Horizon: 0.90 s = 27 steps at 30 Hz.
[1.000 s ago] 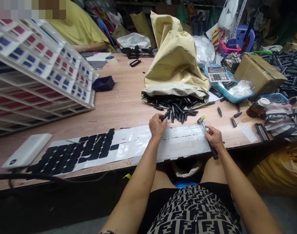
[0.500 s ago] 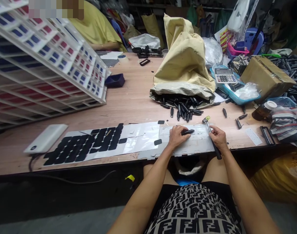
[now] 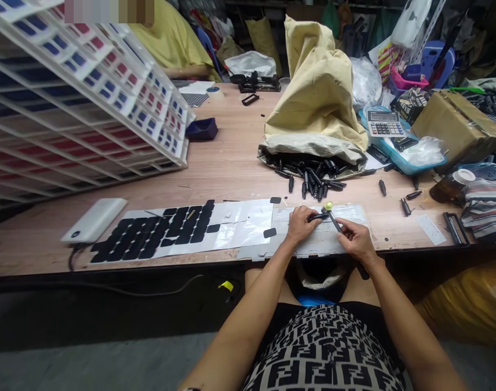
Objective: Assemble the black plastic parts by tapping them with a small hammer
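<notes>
My left hand [image 3: 300, 223] is closed on a slim black cylindrical part [image 3: 318, 216], holding it low over the clear-covered work board [image 3: 313, 247]. In my right hand [image 3: 356, 239] is a small hammer [image 3: 333, 218] with a yellowish head face and a black grip. The hammer head is at the free end of the black part; whether they touch I cannot tell. Beyond my hands, more black parts [image 3: 311, 184] spill from the mouth of a beige cloth sack [image 3: 313, 108]. To the left lies a white sheet [image 3: 240, 222] with rows of black pads [image 3: 138, 239].
A white plastic crate [image 3: 183, 157] tilts at the left, beside a white box [image 3: 95, 220] with a cable. A calculator [image 3: 384, 125], cardboard box [image 3: 459, 125], capped brown jar [image 3: 451, 187] and striped cloth [image 3: 486, 206] stand right. A person in yellow [image 3: 178, 43] sits opposite.
My right hand has brought the hammer leftward, its head now at the black part. My left hand still holds that part. The whole view has shifted slightly.
</notes>
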Each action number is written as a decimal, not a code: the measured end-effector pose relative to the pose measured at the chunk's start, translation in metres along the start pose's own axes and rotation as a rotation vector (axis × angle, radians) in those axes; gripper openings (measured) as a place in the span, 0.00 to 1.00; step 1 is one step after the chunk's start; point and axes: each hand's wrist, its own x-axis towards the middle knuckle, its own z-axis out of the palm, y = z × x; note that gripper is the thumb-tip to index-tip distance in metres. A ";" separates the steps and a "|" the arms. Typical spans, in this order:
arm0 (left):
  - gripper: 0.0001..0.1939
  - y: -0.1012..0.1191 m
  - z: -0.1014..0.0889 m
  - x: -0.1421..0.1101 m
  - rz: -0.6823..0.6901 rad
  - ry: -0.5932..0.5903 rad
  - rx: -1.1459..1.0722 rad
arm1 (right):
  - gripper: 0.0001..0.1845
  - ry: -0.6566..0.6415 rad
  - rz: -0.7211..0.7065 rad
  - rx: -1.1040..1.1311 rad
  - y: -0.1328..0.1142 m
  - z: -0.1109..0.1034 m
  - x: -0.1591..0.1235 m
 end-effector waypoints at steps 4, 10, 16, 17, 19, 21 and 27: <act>0.07 0.000 0.002 0.000 0.003 0.008 0.002 | 0.25 -0.055 -0.101 -0.117 0.001 0.008 -0.002; 0.07 -0.001 0.003 0.001 -0.003 0.007 0.011 | 0.25 -0.015 -0.089 -0.170 0.010 0.006 0.000; 0.07 0.000 0.003 0.001 -0.013 0.002 0.020 | 0.25 -0.018 -0.085 -0.177 0.015 -0.002 0.002; 0.07 0.000 0.003 0.001 -0.011 0.003 0.020 | 0.25 -0.022 -0.081 -0.176 0.016 -0.004 0.002; 0.07 0.000 0.004 0.001 -0.005 0.005 0.020 | 0.24 -0.001 -0.052 -0.164 0.021 -0.008 0.005; 0.07 -0.001 0.004 0.002 0.001 0.003 0.021 | 0.25 0.047 -0.015 -0.143 0.028 -0.014 0.009; 0.06 -0.001 0.004 0.001 -0.006 0.009 0.022 | 0.26 0.173 0.132 -0.029 0.053 -0.031 0.024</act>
